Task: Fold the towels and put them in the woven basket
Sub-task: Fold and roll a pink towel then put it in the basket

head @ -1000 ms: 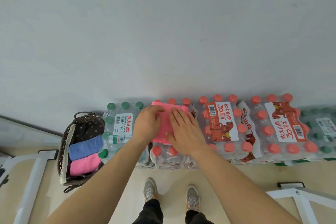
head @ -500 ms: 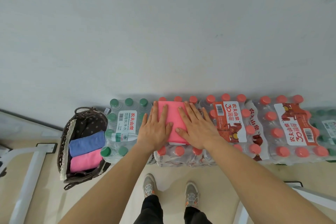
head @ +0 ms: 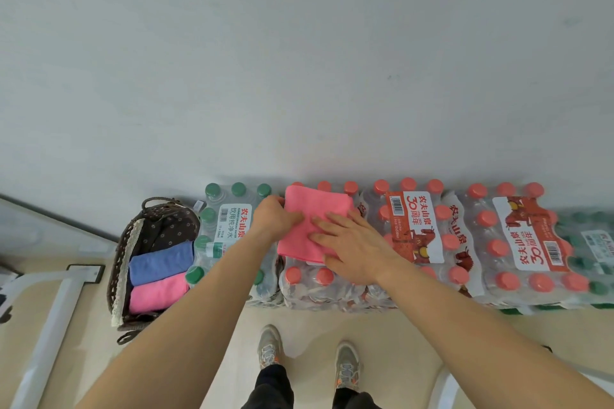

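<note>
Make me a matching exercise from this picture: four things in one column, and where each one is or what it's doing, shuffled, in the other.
Column one:
1. blue towel
2. left hand
3. right hand
4. woven basket

Column two:
A. lies flat on top of the pink towel
B. stands left of the green-capped bottle pack
C. grips the pink towel's left edge
D. lies folded inside the basket

Pairs: 1-D, 2-C, 3-A, 4-B.

My arms (head: 186, 325) are bare from left grip (head: 275, 219) and right grip (head: 352, 242) back to the frame's edge. I wear black trousers (head: 275, 387) and grey trainers (head: 269, 345) with orange trim.
</note>
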`<action>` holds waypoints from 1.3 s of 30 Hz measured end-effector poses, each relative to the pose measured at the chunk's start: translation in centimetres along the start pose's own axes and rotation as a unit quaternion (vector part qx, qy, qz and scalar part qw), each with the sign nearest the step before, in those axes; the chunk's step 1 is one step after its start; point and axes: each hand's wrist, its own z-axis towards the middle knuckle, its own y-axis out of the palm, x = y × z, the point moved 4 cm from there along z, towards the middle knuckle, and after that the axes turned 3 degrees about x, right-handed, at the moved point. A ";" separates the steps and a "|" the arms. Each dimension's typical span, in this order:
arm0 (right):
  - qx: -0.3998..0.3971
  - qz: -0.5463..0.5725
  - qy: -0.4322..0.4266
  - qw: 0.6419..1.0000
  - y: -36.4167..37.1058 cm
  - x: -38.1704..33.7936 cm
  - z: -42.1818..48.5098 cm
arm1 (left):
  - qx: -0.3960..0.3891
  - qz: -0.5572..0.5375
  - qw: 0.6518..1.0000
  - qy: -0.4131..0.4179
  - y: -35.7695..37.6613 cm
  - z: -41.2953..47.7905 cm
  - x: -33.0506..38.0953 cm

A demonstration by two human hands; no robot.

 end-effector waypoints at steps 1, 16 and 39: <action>-0.001 0.000 -0.001 1.000 -0.1 -0.1 0.1 | 0.002 -0.003 1.000 0.001 -0.2 0.1 0.1; 0.031 -0.032 -0.051 0.998 -0.6 -0.5 2.7 | 0.015 0.125 0.986 0.108 -2.7 1.1 1.5; 0.131 0.095 0.041 0.986 0.7 -1.5 4.7 | 0.010 0.096 0.991 0.095 -3.3 1.6 1.5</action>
